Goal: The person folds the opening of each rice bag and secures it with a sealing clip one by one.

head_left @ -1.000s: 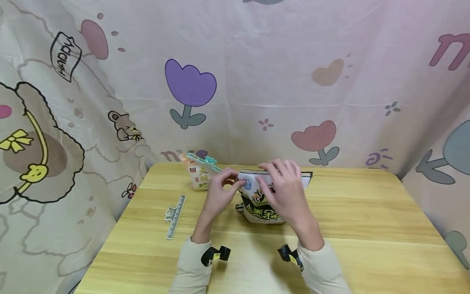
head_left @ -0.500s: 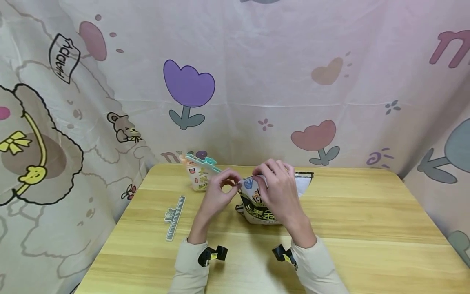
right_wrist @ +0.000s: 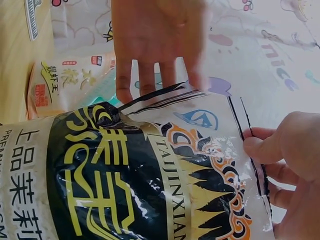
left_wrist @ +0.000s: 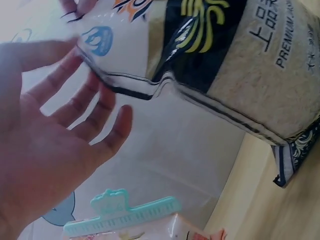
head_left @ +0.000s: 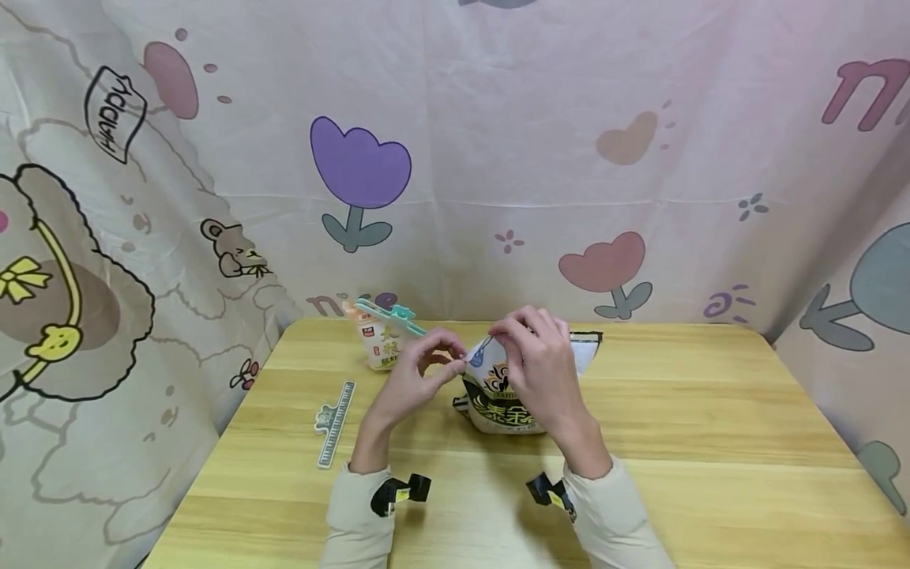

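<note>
A bag of rice [head_left: 501, 407], printed white, black and gold, stands upright on the table; grains show through its clear lower part in the left wrist view. My left hand [head_left: 415, 379] pinches the bag's top left corner between thumb and fingertips, its other fingers spread behind the side seam [left_wrist: 130, 85]. Farther along the top edge, my right hand [head_left: 543, 363] pinches the bag's mouth with thumb and fingers, as the right wrist view shows too [right_wrist: 290, 175]. The right hand covers part of the bag's front in the head view. Its top right corner [head_left: 586, 344] sticks out beyond that hand.
Behind my left hand stands a smaller orange-and-cream bag [head_left: 380, 344] with a teal sealing clip [head_left: 391, 314] across its top. A grey-white clip with ruler-like marks [head_left: 336, 425] lies on the wooden table [head_left: 711, 411] at left. A printed curtain [head_left: 462, 158] hangs behind.
My right hand has shifted a little left along the bag's top and now pinches the edge, which peaks between the hands. My left hand stays at the corner, its wrist slightly farther left.
</note>
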Available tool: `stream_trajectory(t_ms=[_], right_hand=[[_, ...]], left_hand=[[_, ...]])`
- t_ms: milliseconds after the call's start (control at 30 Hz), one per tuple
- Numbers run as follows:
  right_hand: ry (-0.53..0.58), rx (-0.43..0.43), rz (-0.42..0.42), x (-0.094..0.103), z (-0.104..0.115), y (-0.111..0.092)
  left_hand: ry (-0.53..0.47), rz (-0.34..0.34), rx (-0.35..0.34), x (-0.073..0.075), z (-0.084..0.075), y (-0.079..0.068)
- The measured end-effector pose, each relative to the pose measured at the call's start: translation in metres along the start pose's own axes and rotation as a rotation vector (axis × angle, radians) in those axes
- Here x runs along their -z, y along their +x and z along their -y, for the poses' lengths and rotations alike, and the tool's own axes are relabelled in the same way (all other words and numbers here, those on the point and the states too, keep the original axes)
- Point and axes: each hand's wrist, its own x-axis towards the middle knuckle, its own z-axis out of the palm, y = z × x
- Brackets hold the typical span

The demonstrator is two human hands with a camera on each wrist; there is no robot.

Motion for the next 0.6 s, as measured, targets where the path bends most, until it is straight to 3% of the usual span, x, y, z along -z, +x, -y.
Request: stream_trajectory(t_ms=[100,267,433,600], right_hand=[[0.021,-0.012,0.001,0.0,0.001,-0.002],[0.033,-0.032,0.014,0.001,0.002,-0.003],[0.005,-0.037,0.026,0.005,0.004,-0.003],[-0.049,-0.021,0.035,0.005,0.005,-0.003]], left_hand=[[-0.013,-0.018,0.025,-0.002,0.0,-0.001],[0.039,-0.11,0.036,-0.014,0.001,0.002],[0.105,-0.206,0.012,-0.026,0.0,0.006],[0.186,-0.247,-0.019,-0.033,-0.003,0.009]])
